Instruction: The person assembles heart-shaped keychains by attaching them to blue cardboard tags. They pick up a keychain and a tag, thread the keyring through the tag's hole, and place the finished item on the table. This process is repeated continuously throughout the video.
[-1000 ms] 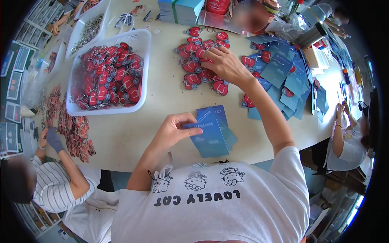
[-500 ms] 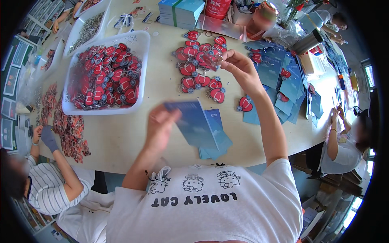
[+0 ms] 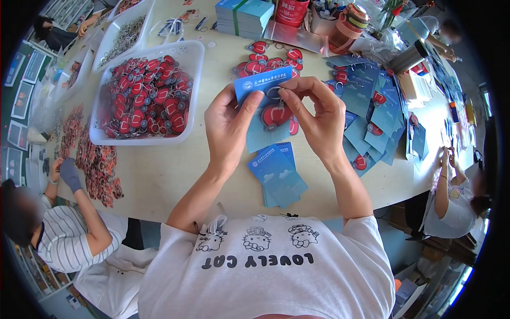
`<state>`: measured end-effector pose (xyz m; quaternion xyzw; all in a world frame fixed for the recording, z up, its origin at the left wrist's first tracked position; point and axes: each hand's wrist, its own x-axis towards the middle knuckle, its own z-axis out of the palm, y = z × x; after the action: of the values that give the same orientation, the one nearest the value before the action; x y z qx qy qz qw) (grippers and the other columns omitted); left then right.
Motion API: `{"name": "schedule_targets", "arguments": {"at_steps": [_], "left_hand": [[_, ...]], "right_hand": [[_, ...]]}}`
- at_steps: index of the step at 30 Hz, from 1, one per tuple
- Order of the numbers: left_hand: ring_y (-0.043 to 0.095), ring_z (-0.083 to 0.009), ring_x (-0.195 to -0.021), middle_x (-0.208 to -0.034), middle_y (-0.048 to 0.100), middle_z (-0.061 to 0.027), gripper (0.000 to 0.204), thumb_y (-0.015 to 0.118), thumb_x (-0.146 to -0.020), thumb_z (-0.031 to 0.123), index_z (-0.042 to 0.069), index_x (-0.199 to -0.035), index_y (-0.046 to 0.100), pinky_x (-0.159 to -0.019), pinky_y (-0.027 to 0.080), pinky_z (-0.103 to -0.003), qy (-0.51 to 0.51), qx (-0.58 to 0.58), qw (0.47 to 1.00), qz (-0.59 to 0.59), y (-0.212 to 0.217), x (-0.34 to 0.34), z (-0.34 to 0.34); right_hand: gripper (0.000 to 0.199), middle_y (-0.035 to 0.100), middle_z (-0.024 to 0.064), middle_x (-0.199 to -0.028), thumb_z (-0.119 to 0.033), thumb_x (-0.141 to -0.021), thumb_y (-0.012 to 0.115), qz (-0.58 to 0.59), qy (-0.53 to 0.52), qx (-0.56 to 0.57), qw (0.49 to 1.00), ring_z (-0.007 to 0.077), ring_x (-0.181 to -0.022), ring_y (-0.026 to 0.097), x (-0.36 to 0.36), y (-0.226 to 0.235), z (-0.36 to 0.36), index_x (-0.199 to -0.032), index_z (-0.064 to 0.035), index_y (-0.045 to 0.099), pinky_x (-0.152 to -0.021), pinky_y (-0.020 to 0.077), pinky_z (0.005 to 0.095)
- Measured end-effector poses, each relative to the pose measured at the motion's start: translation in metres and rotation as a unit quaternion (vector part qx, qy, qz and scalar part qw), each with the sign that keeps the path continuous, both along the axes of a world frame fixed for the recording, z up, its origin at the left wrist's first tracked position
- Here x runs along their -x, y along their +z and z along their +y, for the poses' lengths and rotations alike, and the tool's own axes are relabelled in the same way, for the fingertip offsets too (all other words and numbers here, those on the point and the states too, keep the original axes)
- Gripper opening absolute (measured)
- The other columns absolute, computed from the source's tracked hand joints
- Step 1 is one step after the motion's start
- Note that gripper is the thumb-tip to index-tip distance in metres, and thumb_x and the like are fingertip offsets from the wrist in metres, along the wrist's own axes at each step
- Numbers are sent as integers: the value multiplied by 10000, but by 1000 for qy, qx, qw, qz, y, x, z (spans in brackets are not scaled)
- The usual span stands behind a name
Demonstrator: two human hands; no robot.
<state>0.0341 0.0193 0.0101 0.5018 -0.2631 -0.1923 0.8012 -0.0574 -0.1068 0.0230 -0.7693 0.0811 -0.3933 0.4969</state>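
Note:
My left hand pinches a blue card upright by its left side, the thumb across its front. In front of that card, my right hand holds a red keychain by its metal split ring. The ring lies against the card's upper part; whether it passes through the card I cannot tell. Several more blue cards lie on the table just below my hands. Behind the held card is a heap of red keychains, partly hidden by it.
A white bin full of red keychains stands left. Blue cards with keychains spread out at right. Behind are a banded card stack, a brown bottle and a steel flask. Co-workers sit left, one with a gloved hand, and right.
My left hand has raised the card up and away from the loose cards. My right hand has come down from the heap with the keychain, and the two things now meet.

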Motion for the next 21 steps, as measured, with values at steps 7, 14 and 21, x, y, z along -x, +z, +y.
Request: {"name": "schedule_targets", "arguments": {"at_steps": [7,14,21], "left_hand": [[580,-91,-886,-964,634,-57,205,688,-853,36,-24,-1027,598,-816,467,-232,-46,24,998,23,1,8,1],[567,-87,-883,-920,628,-51,154,673,-871,47,-44,-977,609,-788,465,-234,56,40,997,-34,8,7,-4],[567,-92,-883,-943,630,-54,168,674,-878,70,-44,-986,614,-800,453,-232,52,58,995,-64,11,9,-7]], "right_hand": [[112,670,33,-776,-24,-823,695,-11,23,-96,995,88,-705,624,7,11,12,-909,28,648,-631,500,224],[142,630,48,-720,-84,-845,698,32,-82,-17,996,69,-605,558,11,1,0,-926,15,637,-559,452,224],[234,571,63,-974,-102,-653,826,-60,-158,206,964,175,-870,560,2,17,7,-826,-65,672,-696,471,301]]}}
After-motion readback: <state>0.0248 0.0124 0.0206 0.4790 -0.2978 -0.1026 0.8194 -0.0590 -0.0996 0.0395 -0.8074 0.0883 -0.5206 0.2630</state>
